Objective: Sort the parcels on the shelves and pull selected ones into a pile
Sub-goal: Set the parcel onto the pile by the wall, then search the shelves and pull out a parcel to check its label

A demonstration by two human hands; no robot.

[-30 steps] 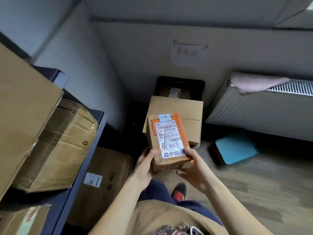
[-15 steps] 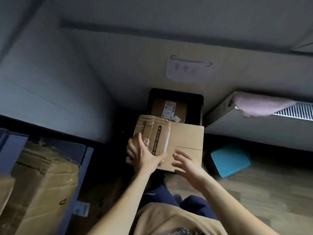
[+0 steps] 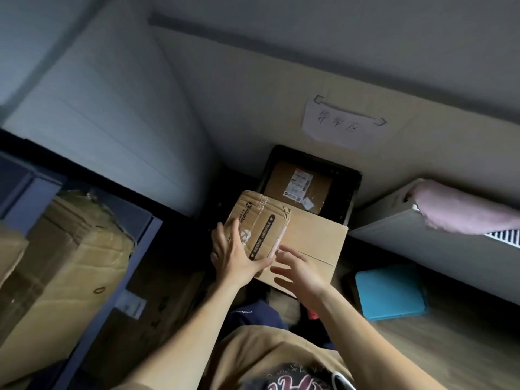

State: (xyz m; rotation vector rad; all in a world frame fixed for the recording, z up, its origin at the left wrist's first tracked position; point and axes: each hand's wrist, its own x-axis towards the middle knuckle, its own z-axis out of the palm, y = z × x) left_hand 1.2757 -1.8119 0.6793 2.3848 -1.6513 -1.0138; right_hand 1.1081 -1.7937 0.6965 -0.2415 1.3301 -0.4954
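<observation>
The left grip lay flat and spread against the near face of the small parcel. Its fingers were straight and its thumb stretched along the lower edge, so it pressed rather than clasped. The right grip was spread as well, with loose fingers, just beside the parcel's lower right corner. Whether a fingertip touched the cardboard could not be told.

The parcel sat tilted on the left end of a bigger box, taped face up. That box stood in front of a black crate holding another labelled parcel, under a handwritten paper sign on the wall (probably marking this corner as the place for the pile).

The flat palm seemed meant to steady the parcel and nudge it square on top, while the right grip waited close by in case it slid. The stack looked early, with few parcels gathered. Large boxes remained on the shelf to the left, well apart from the pile.
</observation>
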